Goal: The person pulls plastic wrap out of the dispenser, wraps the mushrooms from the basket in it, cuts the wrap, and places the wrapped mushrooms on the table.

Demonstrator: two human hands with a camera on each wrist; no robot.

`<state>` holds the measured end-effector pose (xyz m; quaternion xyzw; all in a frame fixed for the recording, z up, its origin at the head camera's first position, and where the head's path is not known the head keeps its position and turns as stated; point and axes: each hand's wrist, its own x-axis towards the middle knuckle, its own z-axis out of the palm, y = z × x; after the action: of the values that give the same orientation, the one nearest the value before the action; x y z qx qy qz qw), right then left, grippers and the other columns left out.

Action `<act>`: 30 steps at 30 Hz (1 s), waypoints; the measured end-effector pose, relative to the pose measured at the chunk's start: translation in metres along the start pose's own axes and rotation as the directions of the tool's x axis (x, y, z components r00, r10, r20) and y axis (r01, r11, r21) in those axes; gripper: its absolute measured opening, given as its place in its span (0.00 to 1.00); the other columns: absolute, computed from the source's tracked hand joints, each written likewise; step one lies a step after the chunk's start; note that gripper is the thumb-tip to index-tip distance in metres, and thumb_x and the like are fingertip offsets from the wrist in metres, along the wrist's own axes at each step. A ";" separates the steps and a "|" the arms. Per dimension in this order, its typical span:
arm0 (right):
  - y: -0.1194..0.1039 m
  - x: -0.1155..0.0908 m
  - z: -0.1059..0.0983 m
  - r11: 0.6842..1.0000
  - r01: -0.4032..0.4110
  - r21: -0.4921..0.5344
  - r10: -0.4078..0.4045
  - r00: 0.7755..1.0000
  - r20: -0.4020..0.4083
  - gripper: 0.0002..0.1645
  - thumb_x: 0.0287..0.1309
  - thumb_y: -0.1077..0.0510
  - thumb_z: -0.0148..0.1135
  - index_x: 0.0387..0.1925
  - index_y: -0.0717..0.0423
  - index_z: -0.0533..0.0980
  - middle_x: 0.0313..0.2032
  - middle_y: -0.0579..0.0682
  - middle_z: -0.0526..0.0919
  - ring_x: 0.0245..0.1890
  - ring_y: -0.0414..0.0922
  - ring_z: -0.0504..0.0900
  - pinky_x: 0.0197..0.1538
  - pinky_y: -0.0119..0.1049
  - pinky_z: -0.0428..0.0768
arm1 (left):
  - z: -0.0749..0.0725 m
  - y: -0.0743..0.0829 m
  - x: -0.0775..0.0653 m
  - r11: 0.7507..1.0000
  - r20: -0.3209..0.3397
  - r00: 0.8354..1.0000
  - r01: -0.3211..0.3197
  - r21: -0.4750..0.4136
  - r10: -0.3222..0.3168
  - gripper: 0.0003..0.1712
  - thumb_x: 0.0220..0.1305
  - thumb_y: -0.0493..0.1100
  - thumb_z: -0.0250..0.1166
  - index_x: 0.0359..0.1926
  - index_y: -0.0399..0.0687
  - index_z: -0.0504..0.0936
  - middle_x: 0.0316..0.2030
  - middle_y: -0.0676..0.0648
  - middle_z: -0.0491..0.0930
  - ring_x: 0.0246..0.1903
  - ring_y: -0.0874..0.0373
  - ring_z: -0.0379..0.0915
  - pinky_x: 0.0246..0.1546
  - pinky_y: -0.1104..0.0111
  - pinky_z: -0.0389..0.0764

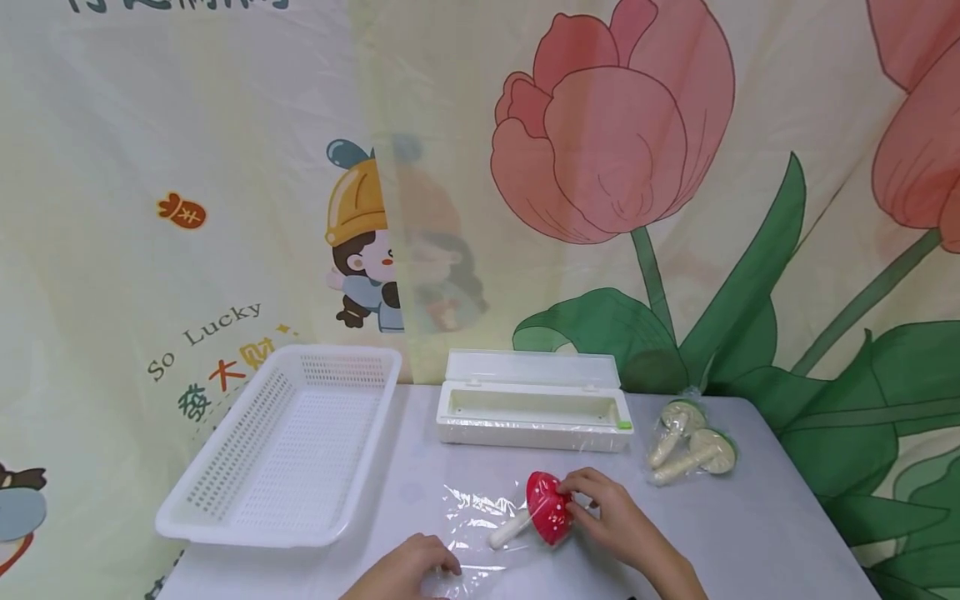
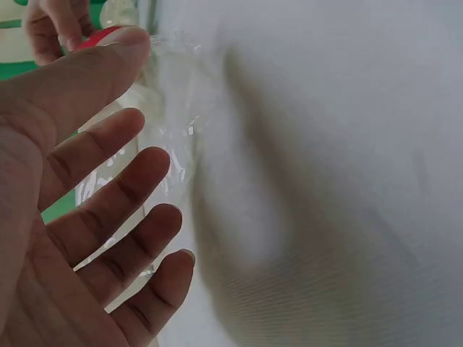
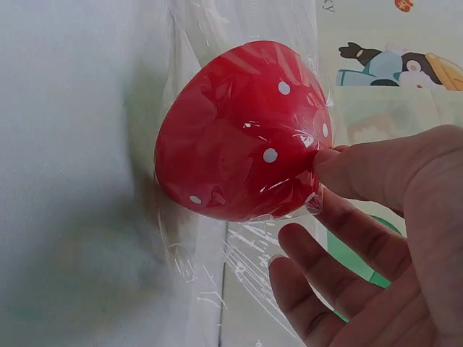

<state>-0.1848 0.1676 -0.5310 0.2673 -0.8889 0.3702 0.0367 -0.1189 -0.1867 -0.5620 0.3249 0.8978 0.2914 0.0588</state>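
A toy mushroom with a white-dotted red cap and a pale stem lies inside a clear plastic bag at the front of the table. My right hand pinches the bag at the edge of the cap between thumb and index finger, its other fingers loosely bent. The red cap fills the middle of the right wrist view, wrapped in film. My left hand is beside the bag's near left end. Its fingers are spread and relaxed, with the film behind them in the left wrist view.
A white perforated basket stands at the left. At the back, a white box has its lid raised. Two more bagged mushrooms with pale stems lie at the back right. A printed curtain hangs behind the table.
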 end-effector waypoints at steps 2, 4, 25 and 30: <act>0.000 0.000 0.000 1.000 -0.004 0.006 0.004 1.000 0.006 0.17 0.60 0.65 0.71 0.46 0.41 0.83 0.48 0.40 0.84 0.46 0.41 0.82 0.39 0.30 0.81 | 0.002 -0.001 -0.001 0.998 0.005 0.999 -0.047 0.045 0.046 0.18 0.52 0.54 0.78 0.43 0.54 0.88 0.39 0.63 0.83 0.39 0.74 0.69 0.40 0.76 0.76; -0.001 0.000 0.001 1.000 -0.010 0.011 0.009 1.000 0.013 0.17 0.61 0.64 0.71 0.46 0.40 0.83 0.48 0.40 0.84 0.46 0.42 0.82 0.39 0.30 0.81 | 0.005 -0.002 0.000 0.995 0.010 0.997 -0.078 0.067 0.077 0.17 0.52 0.53 0.78 0.42 0.55 0.88 0.39 0.63 0.83 0.38 0.75 0.68 0.39 0.77 0.76; -0.007 0.004 0.006 0.996 -0.084 0.008 0.083 0.994 0.070 0.15 0.61 0.61 0.71 0.48 0.42 0.85 0.49 0.42 0.83 0.47 0.43 0.83 0.40 0.29 0.82 | -0.012 0.019 0.022 0.989 -0.255 0.967 0.062 0.134 -0.026 0.11 0.55 0.38 0.71 0.27 0.62 0.79 0.29 0.66 0.75 0.33 0.71 0.69 0.34 0.76 0.75; -0.008 0.004 0.008 0.995 -0.093 0.023 0.091 0.993 0.073 0.14 0.62 0.59 0.71 0.47 0.41 0.85 0.49 0.42 0.82 0.47 0.43 0.83 0.40 0.30 0.82 | -0.023 0.017 0.044 0.983 -0.319 0.945 0.119 0.139 -0.069 0.10 0.55 0.38 0.68 0.27 0.61 0.79 0.28 0.65 0.75 0.31 0.70 0.70 0.31 0.75 0.74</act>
<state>-0.1836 0.1555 -0.5311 0.2398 -0.8960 0.3735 -0.0158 -0.1507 -0.1597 -0.5295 0.2350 0.9302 0.2650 -0.0959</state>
